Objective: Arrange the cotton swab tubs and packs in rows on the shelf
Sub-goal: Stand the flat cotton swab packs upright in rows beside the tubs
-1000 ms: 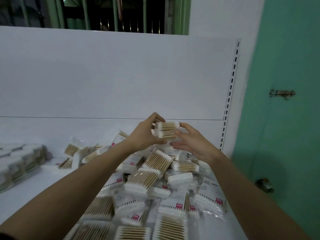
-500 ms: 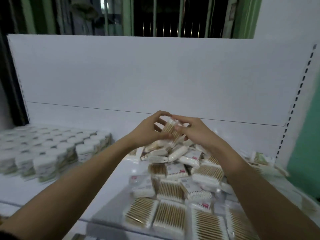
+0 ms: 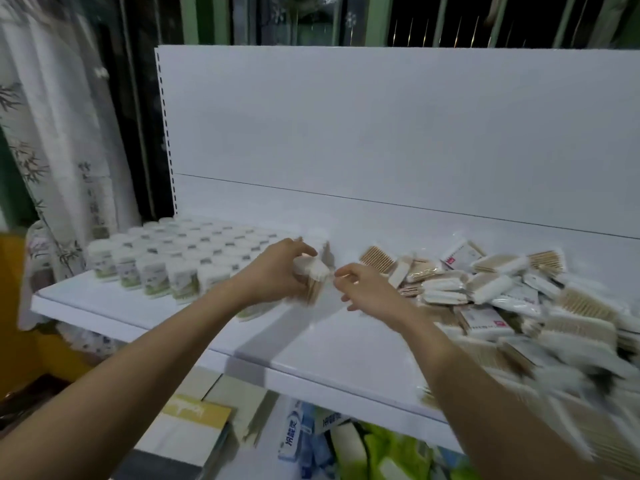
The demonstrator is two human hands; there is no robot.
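Observation:
My left hand (image 3: 277,268) grips a clear pack of wooden cotton swabs (image 3: 311,277) above the middle of the white shelf (image 3: 311,344), just right of the tubs. Close beside it my right hand (image 3: 363,289) pinches the pack's right edge with thumb and forefinger. Several white cotton swab tubs (image 3: 173,261) stand in neat rows on the shelf's left half. On the right half lies a loose heap of swab packs (image 3: 502,299), blurred towards the front.
The shelf's white back panel (image 3: 381,133) rises behind. Below the shelf's front edge sit boxes (image 3: 194,427) and blue-and-white packets (image 3: 301,434). A patterned curtain (image 3: 52,150) hangs at the left, a barred window above.
The view has swung left, bringing the tub rows into sight. Both hands carried the pack left and down, from above the heap to beside the tubs.

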